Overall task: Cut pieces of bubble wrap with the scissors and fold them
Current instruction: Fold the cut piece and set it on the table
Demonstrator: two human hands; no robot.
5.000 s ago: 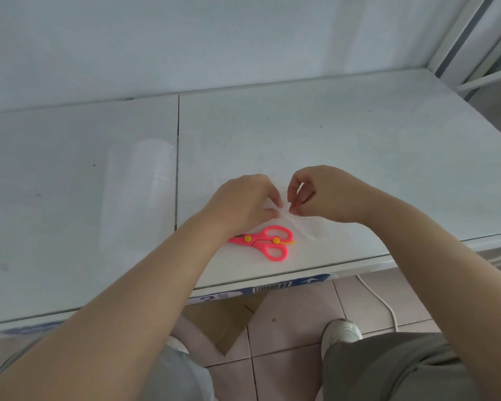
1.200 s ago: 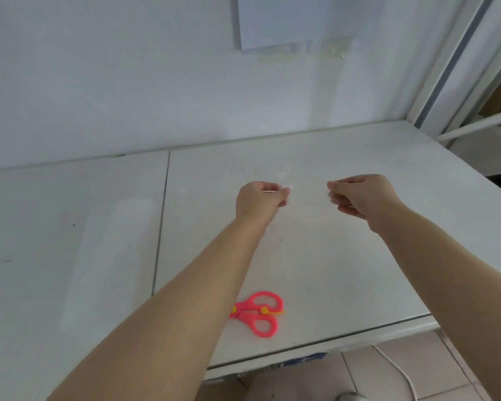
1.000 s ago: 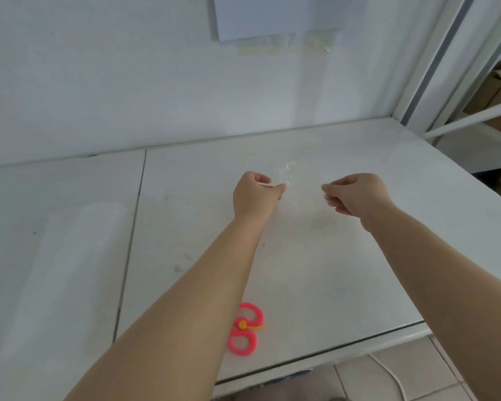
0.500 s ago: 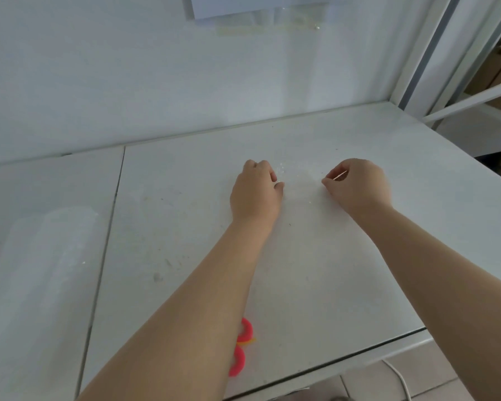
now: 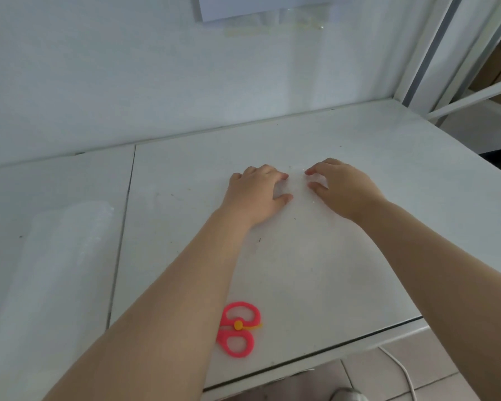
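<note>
Head view: both hands lie palm-down on the white table (image 5: 330, 270), well out from its near edge, with a small clear piece of bubble wrap (image 5: 299, 187) between them. The piece is nearly see-through, so its outline is hard to trace; only a few glints and a faint ripple mark it. The left hand (image 5: 258, 192) has its forefinger and thumb apart, both tips down at the piece's left side. The right hand (image 5: 343, 189) mirrors it on the right side. Neither hand is closed round anything: the fingers are loosely bent and pressing, not pinching, as far as I can tell.

The pink scissors (image 5: 239, 328) lie untouched near the front edge, just beside the left forearm, which partly covers them. A larger stock of bubble wrap (image 5: 61, 256) lies on the left panel of the table, well apart from the hands.

My reading is that 1 cut piece is in the folding step, being flattened or creased against the table; how many folds it has I cannot tell. The next move probably calls for lifting 1 edge with fingertips and bringing it over evenly. The film is slippery and springy, so 1 hand should keep it pinned, or the crease may open again.
</note>
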